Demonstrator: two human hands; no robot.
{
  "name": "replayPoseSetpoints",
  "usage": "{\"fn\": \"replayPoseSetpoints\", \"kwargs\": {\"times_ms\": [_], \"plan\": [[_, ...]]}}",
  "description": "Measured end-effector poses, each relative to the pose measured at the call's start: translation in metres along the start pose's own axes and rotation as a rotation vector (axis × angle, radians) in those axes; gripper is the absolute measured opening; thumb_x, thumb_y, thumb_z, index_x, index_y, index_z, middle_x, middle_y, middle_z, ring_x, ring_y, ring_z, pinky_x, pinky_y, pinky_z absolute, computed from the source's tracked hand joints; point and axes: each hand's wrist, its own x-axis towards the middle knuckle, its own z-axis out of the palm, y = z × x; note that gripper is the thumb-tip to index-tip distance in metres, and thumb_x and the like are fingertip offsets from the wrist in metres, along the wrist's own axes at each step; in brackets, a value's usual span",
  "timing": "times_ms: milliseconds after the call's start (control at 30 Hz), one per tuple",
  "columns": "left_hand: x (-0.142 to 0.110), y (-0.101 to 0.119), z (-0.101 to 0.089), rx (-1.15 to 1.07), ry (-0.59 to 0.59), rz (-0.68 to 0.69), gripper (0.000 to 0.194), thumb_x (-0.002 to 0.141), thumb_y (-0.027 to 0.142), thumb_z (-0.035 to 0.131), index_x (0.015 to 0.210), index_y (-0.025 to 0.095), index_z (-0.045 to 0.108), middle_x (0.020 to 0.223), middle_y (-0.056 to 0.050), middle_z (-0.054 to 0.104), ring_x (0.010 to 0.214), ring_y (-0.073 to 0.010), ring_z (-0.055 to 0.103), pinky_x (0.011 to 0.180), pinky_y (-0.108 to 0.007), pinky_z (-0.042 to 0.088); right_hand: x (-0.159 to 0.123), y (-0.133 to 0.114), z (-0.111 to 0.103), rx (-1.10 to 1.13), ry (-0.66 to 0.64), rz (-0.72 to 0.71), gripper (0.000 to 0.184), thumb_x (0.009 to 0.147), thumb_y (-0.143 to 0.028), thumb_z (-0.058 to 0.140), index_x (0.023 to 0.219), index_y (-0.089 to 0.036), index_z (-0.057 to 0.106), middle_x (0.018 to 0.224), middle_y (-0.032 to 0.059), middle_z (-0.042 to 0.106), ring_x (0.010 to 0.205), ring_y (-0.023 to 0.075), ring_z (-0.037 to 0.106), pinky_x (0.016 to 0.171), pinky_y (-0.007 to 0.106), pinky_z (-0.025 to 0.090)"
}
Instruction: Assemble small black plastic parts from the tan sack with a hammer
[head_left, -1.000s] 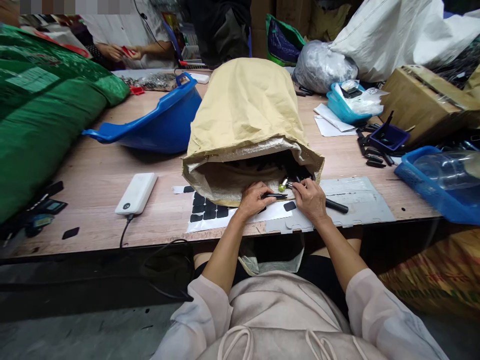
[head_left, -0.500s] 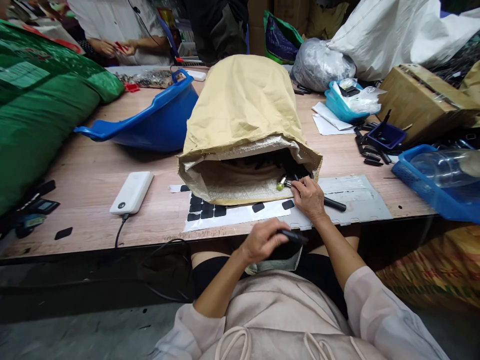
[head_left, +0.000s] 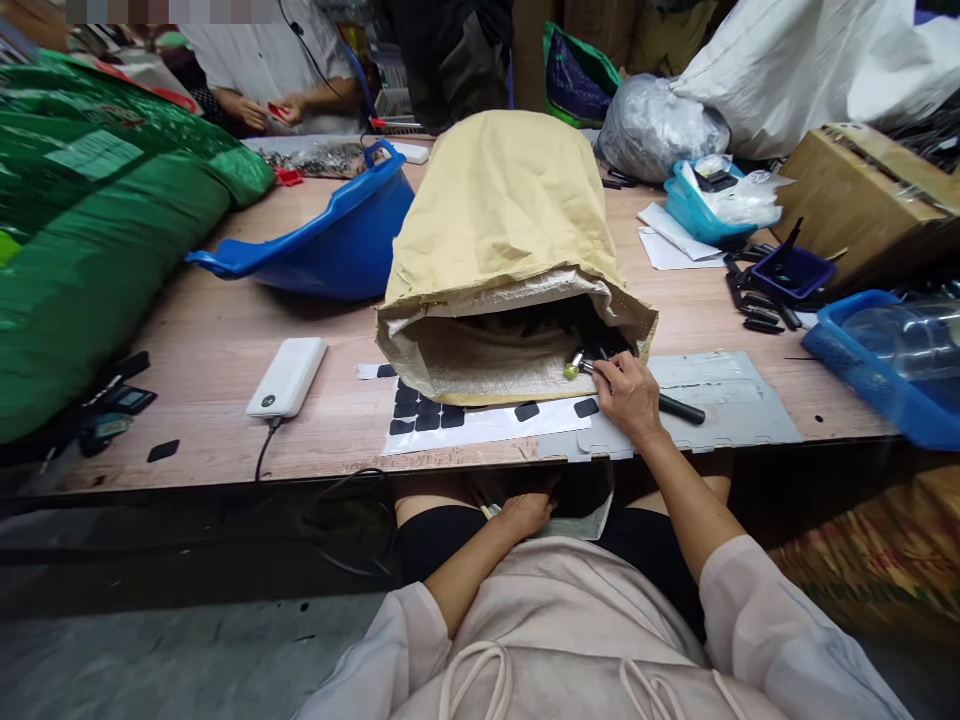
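Observation:
My right hand (head_left: 628,398) is closed around a small hammer with a black grip (head_left: 681,408), a metal shaft and a yellow-green face on its head. The hammer head lies at the mouth of a tan woven sack (head_left: 510,200), which holds dark pieces deep inside. Below the table edge, my left hand (head_left: 527,512) reaches into a greyish open container (head_left: 598,522) between my thighs; its fingers are hidden. Under the sack's mouth lies a white sheet (head_left: 491,428) with black rounded pads (head_left: 429,414), beside a grey board (head_left: 724,400).
A white power bank (head_left: 287,377) with a cable and a blue basin (head_left: 330,240) stand to the left, near a large green sack (head_left: 97,270). To the right are black parts (head_left: 761,310), a blue tray (head_left: 862,385) and a cardboard box (head_left: 862,215). Another person's hands (head_left: 274,110) work across the table.
My left hand has dropped from above my lap, where it held a black piece, into the container below the table edge. My right hand stays at the sack's mouth with the hammer.

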Motion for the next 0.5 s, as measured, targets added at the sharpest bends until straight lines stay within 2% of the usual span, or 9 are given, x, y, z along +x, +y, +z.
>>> {"fn": "replayPoseSetpoints", "kwargs": {"times_ms": [67, 133, 200, 267, 333, 367, 433, 467, 500], "plan": [[-0.012, 0.016, -0.009, 0.027, -0.051, 0.1, 0.054, 0.1, 0.033, 0.056, 0.153, 0.025, 0.053, 0.152, -0.013, 0.061, 0.14, -0.0321, 0.059, 0.112, -0.043, 0.049, 0.0, 0.0, 0.0, 0.004, -0.009, 0.005, 0.022, 0.098, -0.026, 0.055, 0.106, -0.022, 0.076, 0.093, 0.0072, 0.061, 0.085, 0.0214, 0.052, 0.078, 0.034, 0.04], [-0.027, 0.038, -0.024, 0.044, -0.126, 0.288, 0.04, 0.098, 0.036, 0.06, 0.135, 0.024, 0.069, 0.131, -0.012, 0.075, 0.123, -0.0325, 0.069, 0.102, -0.041, 0.054, 0.0, 0.0, 0.0, 0.008, -0.017, 0.008, 0.023, 0.099, -0.026, 0.055, 0.106, -0.022, 0.076, 0.093, 0.0074, 0.061, 0.085, 0.0214, 0.052, 0.078, 0.034, 0.039], [-0.04, 0.06, -0.046, -0.013, -0.178, 0.514, 0.031, 0.096, 0.041, 0.064, 0.118, 0.024, 0.077, 0.11, -0.008, 0.08, 0.104, -0.0284, 0.074, 0.089, -0.035, 0.055, 0.0, 0.0, 0.0, 0.009, -0.018, 0.011, 0.023, 0.099, -0.027, 0.055, 0.106, -0.021, 0.076, 0.094, 0.0074, 0.061, 0.085, 0.0212, 0.052, 0.078, 0.034, 0.039], [-0.043, 0.076, -0.073, -0.189, -0.127, 0.684, 0.027, 0.095, 0.044, 0.067, 0.105, 0.023, 0.079, 0.096, -0.004, 0.08, 0.089, -0.0219, 0.073, 0.08, -0.029, 0.053, -0.001, 0.0, 0.001, 0.008, -0.016, 0.012, 0.023, 0.099, -0.028, 0.055, 0.106, -0.021, 0.076, 0.094, 0.0073, 0.062, 0.086, 0.0211, 0.052, 0.078, 0.033, 0.039], [-0.033, 0.083, -0.106, -0.433, 0.116, 0.695, 0.025, 0.094, 0.043, 0.066, 0.097, 0.021, 0.078, 0.089, -0.003, 0.078, 0.08, -0.0181, 0.069, 0.074, -0.027, 0.051, -0.001, 0.0, 0.001, 0.008, -0.017, 0.015, 0.023, 0.099, -0.028, 0.056, 0.108, -0.021, 0.076, 0.095, 0.0071, 0.062, 0.086, 0.0212, 0.052, 0.078, 0.034, 0.039], [-0.024, 0.082, -0.126, -0.551, 0.321, 0.621, 0.025, 0.095, 0.041, 0.065, 0.096, 0.02, 0.077, 0.087, -0.003, 0.076, 0.077, -0.0176, 0.067, 0.071, -0.027, 0.051, -0.001, 0.001, 0.002, 0.009, -0.018, 0.015, 0.023, 0.099, -0.028, 0.056, 0.108, -0.021, 0.076, 0.095, 0.0071, 0.062, 0.086, 0.0212, 0.052, 0.078, 0.034, 0.04], [0.001, 0.069, -0.167, -0.697, 0.741, 0.358, 0.028, 0.096, 0.04, 0.062, 0.109, 0.019, 0.074, 0.092, -0.005, 0.074, 0.076, -0.0182, 0.066, 0.069, -0.029, 0.051, 0.0, 0.001, 0.002, 0.013, -0.024, 0.017, 0.024, 0.099, -0.028, 0.055, 0.109, -0.022, 0.076, 0.095, 0.0069, 0.061, 0.087, 0.0212, 0.052, 0.078, 0.034, 0.04], [0.013, 0.06, -0.188, -0.714, 0.913, 0.183, 0.031, 0.099, 0.039, 0.057, 0.115, 0.018, 0.072, 0.092, -0.006, 0.073, 0.079, -0.0194, 0.067, 0.07, -0.03, 0.052, 0.0, 0.001, 0.002, 0.014, -0.024, 0.017, 0.024, 0.099, -0.027, 0.054, 0.108, -0.022, 0.076, 0.095, 0.0068, 0.061, 0.086, 0.0211, 0.052, 0.078, 0.034, 0.04], [0.024, 0.048, -0.208, -0.662, 1.032, 0.017, 0.032, 0.1, 0.037, 0.054, 0.118, 0.016, 0.07, 0.09, -0.007, 0.072, 0.082, -0.0216, 0.068, 0.073, -0.033, 0.052, 0.0, 0.001, 0.002, 0.016, -0.027, 0.018, 0.024, 0.099, -0.027, 0.054, 0.108, -0.022, 0.076, 0.094, 0.0068, 0.061, 0.086, 0.0211, 0.052, 0.078, 0.034, 0.04]]}}
